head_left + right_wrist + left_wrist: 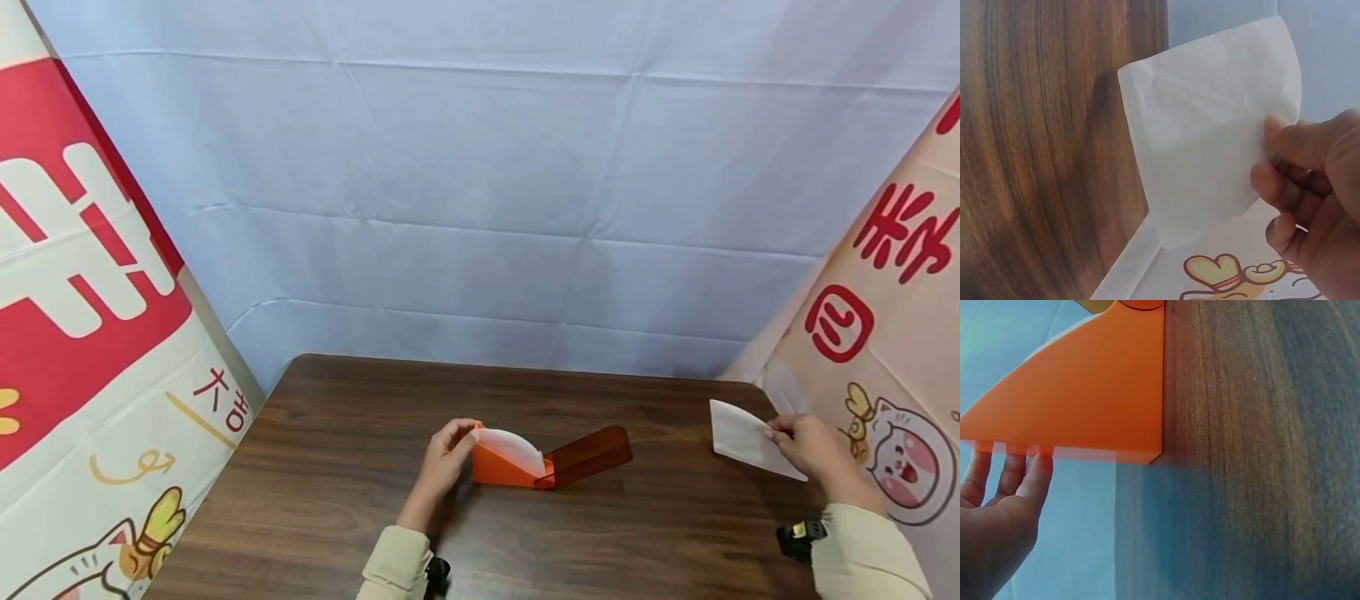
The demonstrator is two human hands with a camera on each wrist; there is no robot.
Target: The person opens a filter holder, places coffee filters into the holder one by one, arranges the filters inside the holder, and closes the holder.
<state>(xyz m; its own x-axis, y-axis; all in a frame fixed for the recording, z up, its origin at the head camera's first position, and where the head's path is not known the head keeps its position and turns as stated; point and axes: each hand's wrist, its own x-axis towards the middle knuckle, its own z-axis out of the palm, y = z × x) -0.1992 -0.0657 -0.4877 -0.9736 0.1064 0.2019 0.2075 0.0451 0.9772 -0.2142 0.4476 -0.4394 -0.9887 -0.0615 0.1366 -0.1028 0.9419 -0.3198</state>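
In the head view, an orange paper-filter holder (504, 467) stands on the table with white coffee filters (517, 442) upright inside. Its translucent brown lid (592, 455) is swung out to the right. My left hand (444, 462) holds the holder's upper left end. The left wrist view shows several fingertips against the end wall of the orange holder (1085, 381); the thumb is hidden there. Off to the right, my right hand (813, 450) pinches a white paper coffee filter (746, 440) by its curved edge. Close up, this filter (1204, 137) has a crimped side seam.
A dark wood-grain table (337, 433) lies under everything. Behind it hangs a pale blue cloth (450, 208). Printed cloths flank the table, one on the left (82, 250) and one on the right (892, 333), close to the right hand.
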